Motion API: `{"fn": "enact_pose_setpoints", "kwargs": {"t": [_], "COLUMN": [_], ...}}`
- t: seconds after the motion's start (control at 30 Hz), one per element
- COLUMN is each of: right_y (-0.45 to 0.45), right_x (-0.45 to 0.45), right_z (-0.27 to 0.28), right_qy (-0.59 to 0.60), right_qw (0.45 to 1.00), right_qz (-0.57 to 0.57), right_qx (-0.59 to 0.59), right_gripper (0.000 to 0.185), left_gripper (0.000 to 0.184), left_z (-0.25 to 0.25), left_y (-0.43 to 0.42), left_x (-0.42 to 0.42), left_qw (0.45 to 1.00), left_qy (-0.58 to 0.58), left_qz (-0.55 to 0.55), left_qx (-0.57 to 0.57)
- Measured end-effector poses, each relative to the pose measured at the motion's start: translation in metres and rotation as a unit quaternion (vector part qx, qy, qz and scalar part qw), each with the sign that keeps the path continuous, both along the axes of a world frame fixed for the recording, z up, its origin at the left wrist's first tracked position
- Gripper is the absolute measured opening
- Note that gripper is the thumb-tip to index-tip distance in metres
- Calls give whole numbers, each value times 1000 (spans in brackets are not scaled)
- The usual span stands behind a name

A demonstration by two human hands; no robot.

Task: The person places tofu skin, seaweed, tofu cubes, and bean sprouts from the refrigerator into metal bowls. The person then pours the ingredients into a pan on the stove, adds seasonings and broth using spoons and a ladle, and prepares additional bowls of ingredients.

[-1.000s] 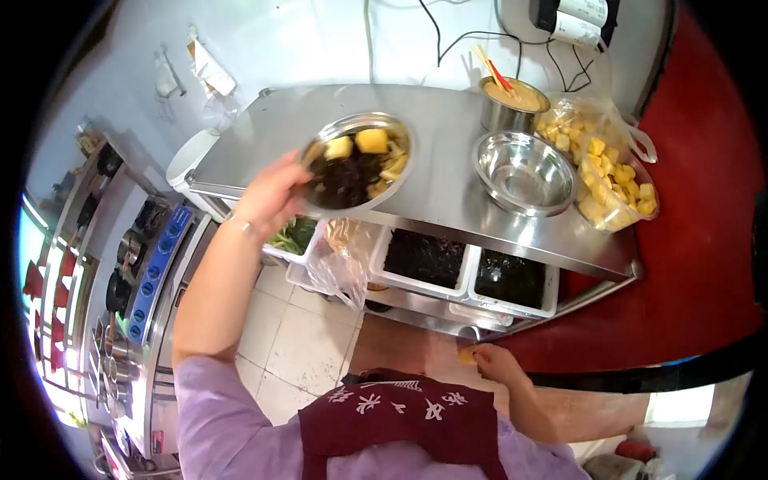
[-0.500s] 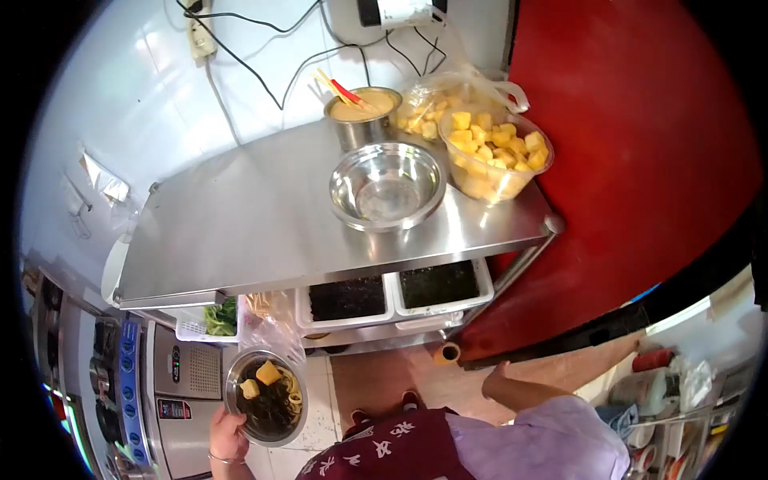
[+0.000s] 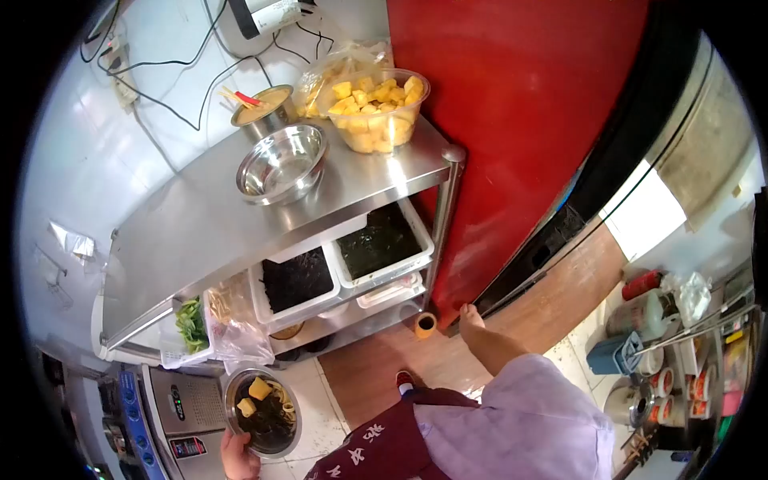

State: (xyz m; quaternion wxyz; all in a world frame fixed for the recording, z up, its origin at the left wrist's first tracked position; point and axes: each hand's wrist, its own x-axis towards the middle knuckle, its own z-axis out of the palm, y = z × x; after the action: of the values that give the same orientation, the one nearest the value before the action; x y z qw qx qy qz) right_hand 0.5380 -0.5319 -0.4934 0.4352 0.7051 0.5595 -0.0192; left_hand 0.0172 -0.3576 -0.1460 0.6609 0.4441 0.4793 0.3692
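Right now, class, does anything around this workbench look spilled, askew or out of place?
No spill shows on the steel tabletop. Two things look untidy: a clear plastic bag bulges loosely beside the greens underneath, and a black cable droops across the wall.

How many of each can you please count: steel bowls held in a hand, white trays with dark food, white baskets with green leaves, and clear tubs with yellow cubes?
Steel bowl held in the left hand: 1
White trays with dark food: 2
White basket with green leaves: 1
Clear tub with yellow cubes: 1
Total: 5
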Motion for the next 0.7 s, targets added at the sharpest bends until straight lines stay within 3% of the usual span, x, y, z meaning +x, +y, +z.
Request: {"fn": "enact_pose_setpoints", "kwargs": {"t": [0.13, 0.2, 0.23, 0.27, 0.3, 0.33, 0.37, 0.4, 0.47, 0.5, 0.57, 0.63, 0.67, 0.7], "right_y": [-29, -59, -84, -117, -149, -170, -202, -247, -312, -346, -374, -379, -388, -406], "right_x": [-18, -35, -47, -60, -67, -75, -78, -79, -68, -61, -44, -42, -45, -41], "right_z": [9, 28, 42, 49, 64, 98, 90, 77, 50, 22, 21, 33, 40, 34], "right_qy": [20, 126, 135, 146, 218, 297, 290, 299, 264, 205, 306, 408, 391, 396], "right_qw": [999, 990, 989, 979, 962, 932, 903, 808, 626, 652, 549, 193, 169, 206], "right_qz": [-31, -62, -55, -80, -87, -202, -315, -491, -653, -553, -553, -671, -668, -663], "right_qx": [35, -16, 10, 115, 141, 52, 19, 129, 336, 476, 547, 588, 610, 602], "right_gripper": [37, 31, 27, 27, 27, 32, 37, 44, 81, 82, 67, 52, 48, 50], "left_gripper": [47, 50, 50, 50, 51, 51, 50, 49, 48, 48, 48, 46, 45, 44], "left_z": [8, -8, -14, -19, -26, -45, -44, -47, -53, -56, -59, -61, -61, -64], "left_y": [-41, -60, -71, -84, -96, -102, -112, -121, -130, -132, -144, -144, -148, -149], "left_x": [5, 1, 2, 5, 6, 3, 13, 26, 46, 58, 97, 130, 151, 169], "left_qw": [997, 997, 996, 995, 994, 992, 987, 985, 977, 970, 970, 946, 939, 920], "left_qy": [-51, -61, -68, -69, -70, -80, -81, -86, -70, -51, -64, -38, -35, -37], "left_qz": [-12, -14, -18, -22, -27, -26, -55, -71, -129, -171, -180, -289, -310, -357], "left_qx": [-54, -47, -46, -65, -84, -94, -129, -135, -153, -164, -153, -144, -146, -160]}}
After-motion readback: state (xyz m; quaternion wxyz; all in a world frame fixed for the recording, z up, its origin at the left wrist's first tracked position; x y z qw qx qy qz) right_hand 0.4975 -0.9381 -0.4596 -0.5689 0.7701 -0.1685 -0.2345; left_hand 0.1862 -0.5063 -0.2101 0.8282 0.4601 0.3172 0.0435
